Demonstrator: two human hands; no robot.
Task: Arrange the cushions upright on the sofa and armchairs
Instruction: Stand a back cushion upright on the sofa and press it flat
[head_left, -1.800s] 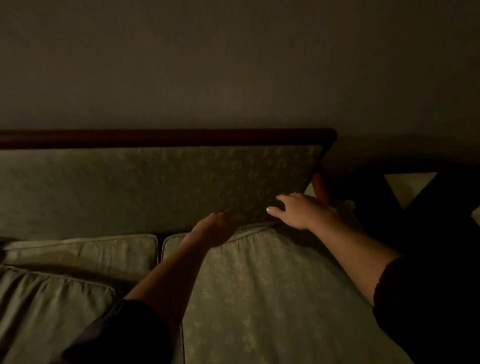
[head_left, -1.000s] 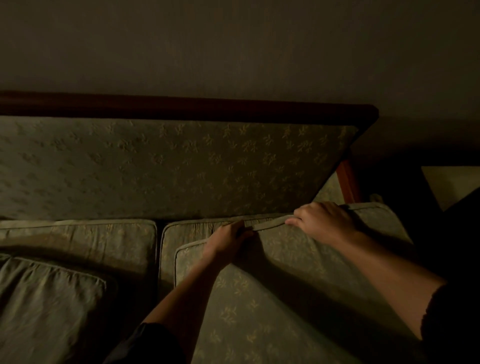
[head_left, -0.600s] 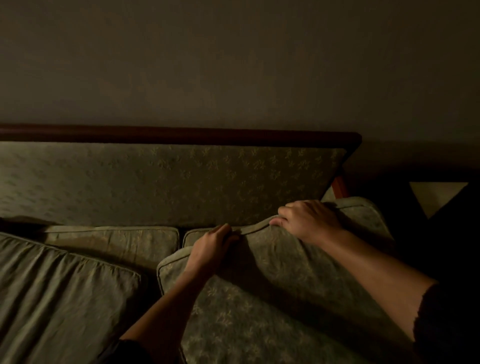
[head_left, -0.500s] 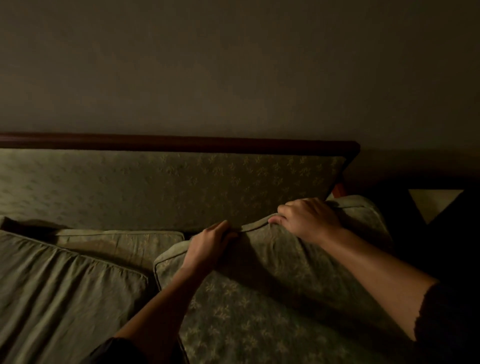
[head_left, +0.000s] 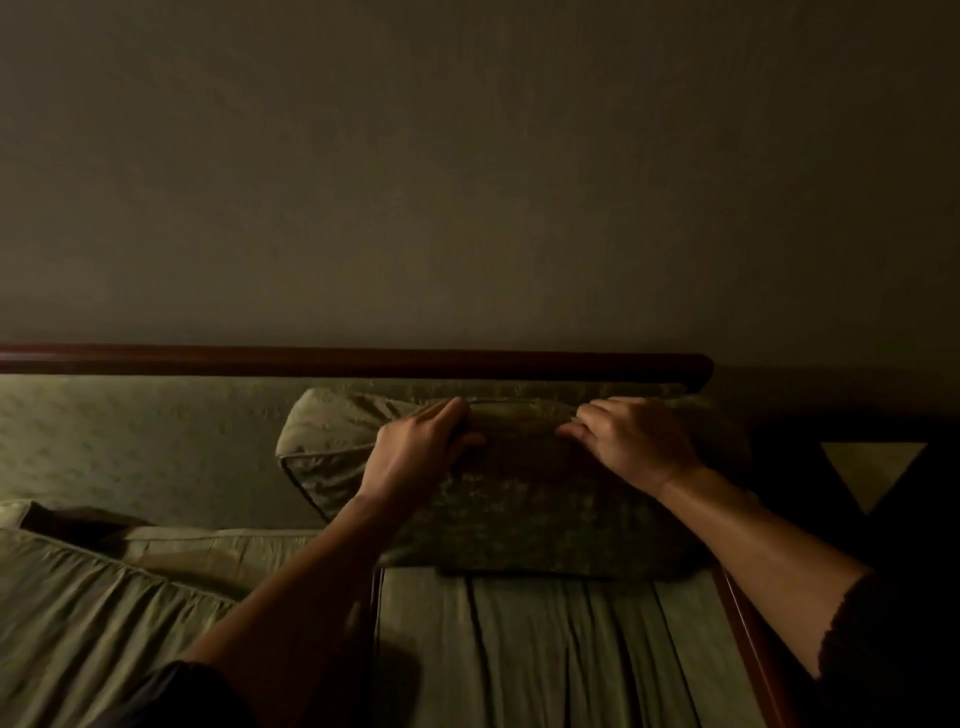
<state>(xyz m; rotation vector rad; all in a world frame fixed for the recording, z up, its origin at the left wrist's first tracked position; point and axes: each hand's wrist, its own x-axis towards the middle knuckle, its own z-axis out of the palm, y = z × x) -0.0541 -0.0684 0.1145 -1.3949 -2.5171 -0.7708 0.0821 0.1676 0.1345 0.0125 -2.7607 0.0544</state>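
Note:
A green patterned cushion (head_left: 524, 509) stands upright at the right end of the sofa, leaning against the sofa's backrest (head_left: 156, 447). Both of my hands grip its top edge. My left hand (head_left: 421, 452) holds it left of centre, my right hand (head_left: 631, 441) right of centre. The cushion's lower edge rests on the striped green seat (head_left: 545, 649). Another green cushion (head_left: 88, 613) lies flat and tilted on the seat at the left.
A dark wooden rail (head_left: 363, 361) tops the sofa's backrest, and a wooden arm (head_left: 748, 639) runs along the right side. A plain wall rises behind. A pale triangular patch (head_left: 870, 470) shows at the far right in the dark.
I have lifted the right cushion from lying flat on the seat and tipped it up against the backrest. Both hands stayed on its top edge.

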